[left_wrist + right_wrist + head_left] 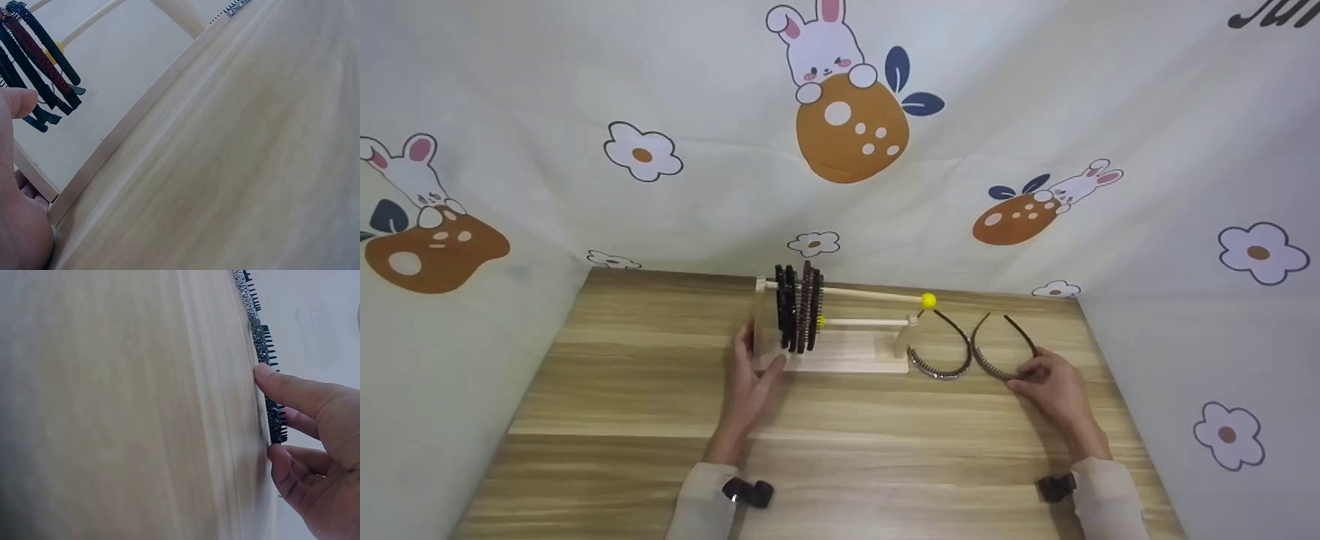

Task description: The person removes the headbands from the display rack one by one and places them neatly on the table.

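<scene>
A wooden headband stand [847, 361] with two rods stands on the table. Several dark toothed headbands [799, 311] hang together near its left end. My left hand [751, 381] grips that end, thumb in front and fingers behind the upright; in the left wrist view the thumb [22, 103] is close to the hanging headbands [42, 62]. At the right, my right hand [1054, 386] pinches the lower right edge of a dark headband [988, 360] lying on the table. Its glittery band and teeth show between thumb and fingers in the right wrist view [261, 349].
Another toothed headband [943, 373] lies between the stand and the pinched one. A yellow ball [928, 301] caps the upper rod's right end. Cloth printed with rabbits [720, 217] hangs behind the wood-grain table [840, 450] and along its sides.
</scene>
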The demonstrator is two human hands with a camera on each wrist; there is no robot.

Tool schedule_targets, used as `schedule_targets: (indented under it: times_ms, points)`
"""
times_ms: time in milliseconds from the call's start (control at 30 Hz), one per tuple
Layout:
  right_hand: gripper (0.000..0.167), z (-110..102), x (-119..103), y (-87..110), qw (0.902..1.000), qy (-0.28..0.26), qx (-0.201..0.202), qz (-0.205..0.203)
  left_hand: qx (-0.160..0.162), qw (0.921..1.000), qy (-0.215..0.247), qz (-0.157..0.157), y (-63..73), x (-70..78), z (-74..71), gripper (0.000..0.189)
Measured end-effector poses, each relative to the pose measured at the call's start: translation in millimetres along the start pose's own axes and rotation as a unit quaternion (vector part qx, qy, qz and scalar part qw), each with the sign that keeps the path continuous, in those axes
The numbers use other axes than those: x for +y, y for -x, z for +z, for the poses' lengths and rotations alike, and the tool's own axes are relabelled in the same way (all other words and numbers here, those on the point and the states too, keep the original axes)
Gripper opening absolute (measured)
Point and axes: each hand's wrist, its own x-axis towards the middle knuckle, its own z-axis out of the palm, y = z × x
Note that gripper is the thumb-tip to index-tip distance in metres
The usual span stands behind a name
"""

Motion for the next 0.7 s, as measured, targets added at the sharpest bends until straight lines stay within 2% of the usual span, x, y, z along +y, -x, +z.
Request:
schedule_targets:
  times_ms: [200,400,600,700]
  points:
    - [0.035,-0.9,0.3,1.3,0.9998,-0.013,-0.012,-0.003,0.001,1.0,0.003,-0.005,-0.2,1.2,0.3,0.079]
    - [0.042,-2.2,-2.4,4.6,0.9999,-0.006,-0.009,-0.012,0.003,0.9999,-0.014,-0.001,-0.2,1.2,-0.3,0.08]
    - [0.05,-7.5,-10.8,8.7,0.9998,0.008,0.003,-0.02,0.002,0.9998,-0.015,-0.015,-0.8,0.6,-0.6,0.08]
    - [0.051,-9.3,-17.8,10.7,0.9996,0.017,0.013,-0.02,0.003,0.9999,-0.011,-0.013,-0.7,-0.5,-0.6,0.079]
